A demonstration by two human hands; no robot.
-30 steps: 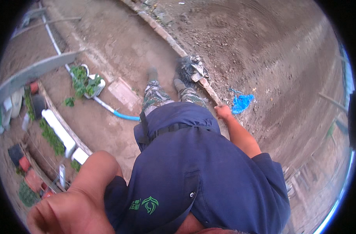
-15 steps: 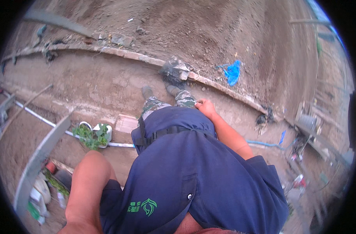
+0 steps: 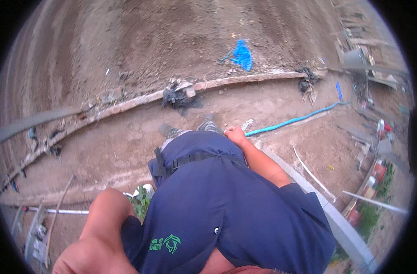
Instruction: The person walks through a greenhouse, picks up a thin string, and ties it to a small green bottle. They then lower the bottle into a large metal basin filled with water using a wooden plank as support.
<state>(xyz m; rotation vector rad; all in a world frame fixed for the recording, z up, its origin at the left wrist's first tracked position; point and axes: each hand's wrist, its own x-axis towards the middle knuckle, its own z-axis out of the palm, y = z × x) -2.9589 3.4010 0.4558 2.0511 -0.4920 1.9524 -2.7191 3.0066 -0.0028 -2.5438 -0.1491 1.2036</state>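
My right hand [image 3: 236, 134] hangs beside my right thigh with its fingers curled. Whether it holds anything small is hidden. Right behind it, a blue hose [image 3: 290, 121] lies on the dirt path and runs off to the right. My left arm [image 3: 105, 219] is bent at the lower left, and its hand is not visible. A dark blue shirt [image 3: 190, 196] with a black belt strap covers my front. Camouflage trousers [image 3: 208, 125] and my feet show just beyond it. A leafy green plant [image 3: 141, 201] in a white pot stands partly behind my left side.
A low brick edging [image 3: 245, 80] separates the path from tilled soil. Crumpled black plastic [image 3: 176, 98] sits on it, and blue plastic [image 3: 241, 55] lies beyond. A grey beam [image 3: 327, 214] crosses at the lower right. Planted pots [image 3: 379, 170] line the right side. A stick [image 3: 60, 214] leans at left.
My view and body have turned to the right. More of the blue hose, the grey beam and the planted pots shows, and the white-potted plant is now mostly covered. My right hand stays curled.
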